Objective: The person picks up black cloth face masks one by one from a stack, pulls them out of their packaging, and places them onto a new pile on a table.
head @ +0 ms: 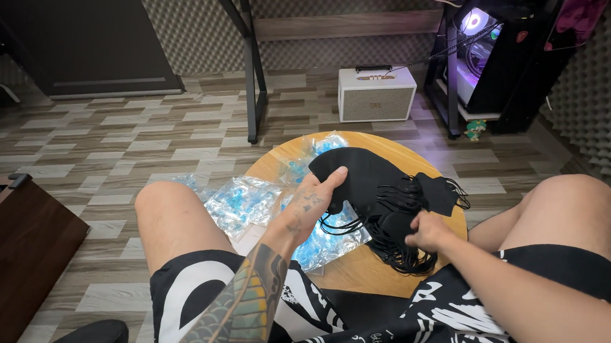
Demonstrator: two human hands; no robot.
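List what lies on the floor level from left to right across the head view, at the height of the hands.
Brown cabinet → clear plastic wrappers → left hand → black masks → right hand, all over the round wooden table from the wrappers onward.

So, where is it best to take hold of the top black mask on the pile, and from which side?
Probably by its flat cloth body, from the left edge. The left hand already pinches the black mask there, where the cloth is free. On the right side the ear loops tangle together near the right hand, so pulling there would likely drag other masks.
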